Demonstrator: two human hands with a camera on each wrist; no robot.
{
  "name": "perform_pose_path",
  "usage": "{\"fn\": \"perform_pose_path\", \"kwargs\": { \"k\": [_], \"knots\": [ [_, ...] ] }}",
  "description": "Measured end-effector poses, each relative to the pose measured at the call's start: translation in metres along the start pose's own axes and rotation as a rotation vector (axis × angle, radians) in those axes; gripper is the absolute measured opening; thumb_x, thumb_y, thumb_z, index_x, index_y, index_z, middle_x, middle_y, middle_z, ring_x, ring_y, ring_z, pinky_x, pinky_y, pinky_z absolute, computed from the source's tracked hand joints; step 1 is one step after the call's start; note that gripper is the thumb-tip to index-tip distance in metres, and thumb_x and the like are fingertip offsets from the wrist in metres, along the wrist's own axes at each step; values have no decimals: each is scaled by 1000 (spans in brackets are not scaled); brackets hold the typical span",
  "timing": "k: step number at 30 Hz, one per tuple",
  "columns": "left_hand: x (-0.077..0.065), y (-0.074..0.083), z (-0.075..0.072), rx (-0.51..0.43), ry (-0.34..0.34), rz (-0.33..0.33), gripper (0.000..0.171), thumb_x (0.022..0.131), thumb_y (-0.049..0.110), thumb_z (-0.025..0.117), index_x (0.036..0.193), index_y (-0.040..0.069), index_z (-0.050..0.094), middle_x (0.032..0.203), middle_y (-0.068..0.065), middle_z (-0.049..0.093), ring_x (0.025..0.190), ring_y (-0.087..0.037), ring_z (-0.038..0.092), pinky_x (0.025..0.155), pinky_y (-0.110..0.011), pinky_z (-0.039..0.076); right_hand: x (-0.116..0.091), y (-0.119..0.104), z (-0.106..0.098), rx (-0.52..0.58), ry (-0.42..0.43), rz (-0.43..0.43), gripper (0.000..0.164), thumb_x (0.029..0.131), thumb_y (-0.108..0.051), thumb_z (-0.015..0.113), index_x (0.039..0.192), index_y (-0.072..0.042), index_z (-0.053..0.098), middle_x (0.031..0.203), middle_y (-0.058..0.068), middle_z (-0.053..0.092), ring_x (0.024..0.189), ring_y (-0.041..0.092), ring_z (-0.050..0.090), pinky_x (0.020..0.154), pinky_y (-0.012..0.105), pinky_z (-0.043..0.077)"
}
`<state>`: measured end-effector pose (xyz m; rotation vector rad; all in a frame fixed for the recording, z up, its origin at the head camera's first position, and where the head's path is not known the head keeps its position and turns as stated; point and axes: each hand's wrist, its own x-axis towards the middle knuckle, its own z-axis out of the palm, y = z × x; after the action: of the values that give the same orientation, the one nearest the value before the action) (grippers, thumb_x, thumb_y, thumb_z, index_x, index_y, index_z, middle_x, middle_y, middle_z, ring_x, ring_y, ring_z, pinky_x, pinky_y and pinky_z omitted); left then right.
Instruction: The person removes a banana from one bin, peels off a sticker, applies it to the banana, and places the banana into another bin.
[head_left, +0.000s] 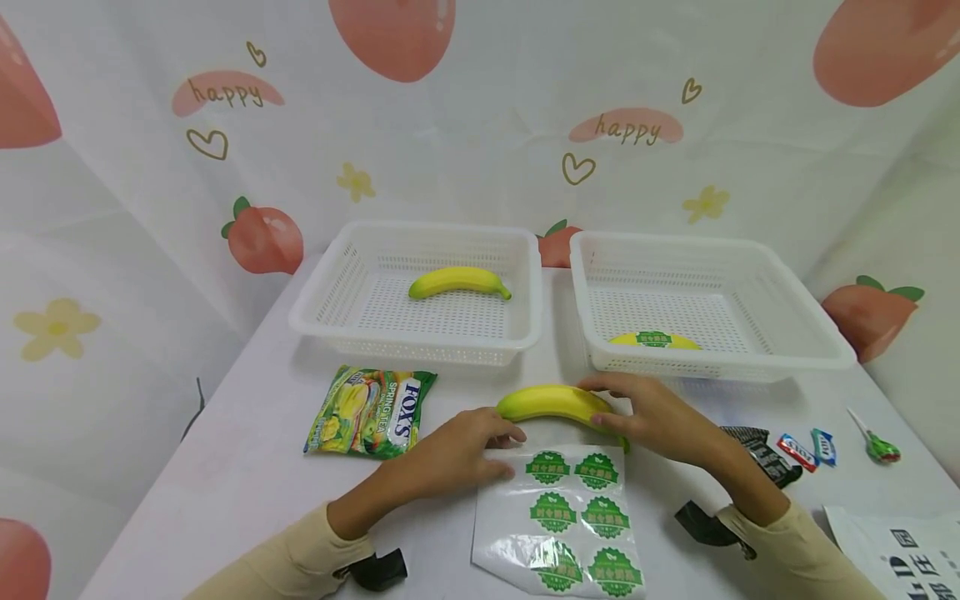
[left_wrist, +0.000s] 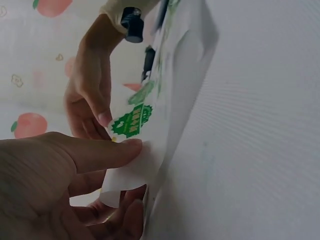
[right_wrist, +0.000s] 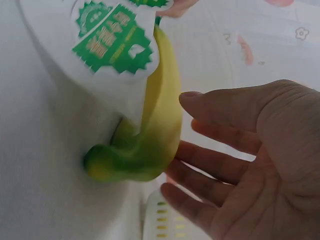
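Note:
A yellow banana (head_left: 551, 402) with green ends lies across the table, just beyond a sheet of green stickers (head_left: 553, 517). My left hand (head_left: 453, 454) is at the sheet's upper left corner. In the left wrist view its thumb (left_wrist: 112, 154) lies over the sheet's curled edge, with the fingers behind, pinching it. My right hand (head_left: 663, 417) is at the banana's right end, thumb on the near side and fingers on the far side. In the right wrist view those fingers (right_wrist: 210, 165) are loosely extended beside the banana, without closing round it.
A white basket (head_left: 416, 343) at the back left holds another banana (head_left: 459, 282). The right basket (head_left: 720, 365) contains a stickered banana (head_left: 686, 342). A FOX'S candy bag (head_left: 369, 412) lies left; small wrapped candies (head_left: 798, 452), a lollipop (head_left: 881, 450) and a white packet (head_left: 896, 550) lie right.

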<state>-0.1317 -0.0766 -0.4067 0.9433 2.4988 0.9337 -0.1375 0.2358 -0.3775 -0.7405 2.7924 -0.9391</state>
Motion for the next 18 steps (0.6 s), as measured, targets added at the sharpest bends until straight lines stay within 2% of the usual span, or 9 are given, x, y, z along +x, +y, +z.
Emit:
{"fn": "perform_pose_path", "kwargs": {
  "k": [4,8,10,15,18],
  "knots": [
    [0,-2,-3,-99,-44,-39,37,91,21,85,126,13,74,113,6,65,106,-9,60,96,-30,52,-2,-10,0,-9,30,-51,42,96,-14,79,137,-15,70,137,2,70,127,32,66,106,59,52],
    [1,-3,-5,-175,-53,-55,38,89,20,85,125,16,73,118,6,69,113,-14,62,101,-38,51,-4,-20,2,-18,46,-111,43,94,-14,82,135,-19,71,134,-7,71,125,22,65,106,54,53],
    [1,-2,-7,-235,-62,-70,39,88,19,85,124,16,71,115,6,72,111,-14,65,101,-41,51,-6,-24,3,-3,41,-144,42,93,-14,83,133,-22,72,132,-11,70,123,17,65,106,48,54],
    [3,-5,-8,-486,-115,-129,41,87,12,81,125,10,67,104,1,78,94,-14,72,87,-31,54,-7,-29,10,94,-42,-229,36,94,-16,82,129,-22,75,130,-10,71,121,13,65,105,33,53],
    [3,-6,-9,-626,-139,-171,42,88,9,77,127,6,64,105,-5,79,91,-17,75,81,-29,58,-6,-29,15,121,-101,-246,35,94,-20,82,128,-21,76,131,-9,70,124,14,64,107,29,51]
  ]
}}
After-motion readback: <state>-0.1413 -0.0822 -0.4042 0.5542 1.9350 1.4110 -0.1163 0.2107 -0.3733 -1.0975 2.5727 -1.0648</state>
